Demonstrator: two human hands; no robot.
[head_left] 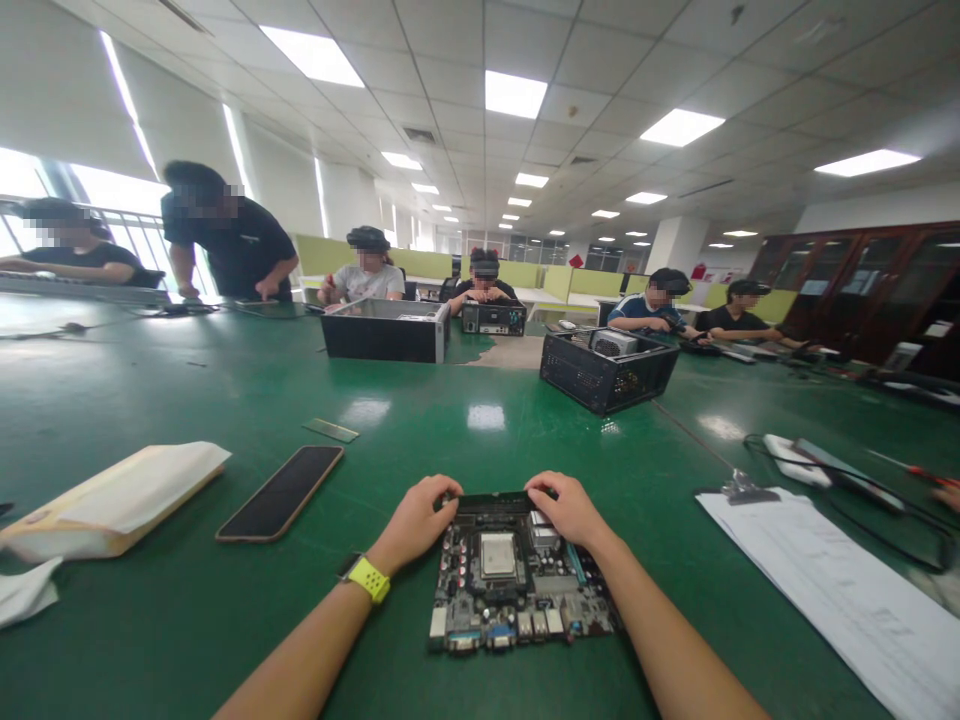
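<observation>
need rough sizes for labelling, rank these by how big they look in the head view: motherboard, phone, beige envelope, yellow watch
1. motherboard, but it is nearest the camera, so its lead over the envelope is unsure
2. beige envelope
3. phone
4. yellow watch

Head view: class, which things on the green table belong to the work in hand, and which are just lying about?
In hand: motherboard, gripped at its far edge by the left hand and right hand; processor seated in it.
Lying about: phone, paper packet, clipboard with sheets, large computer case, mesh-sided computer case.
</observation>
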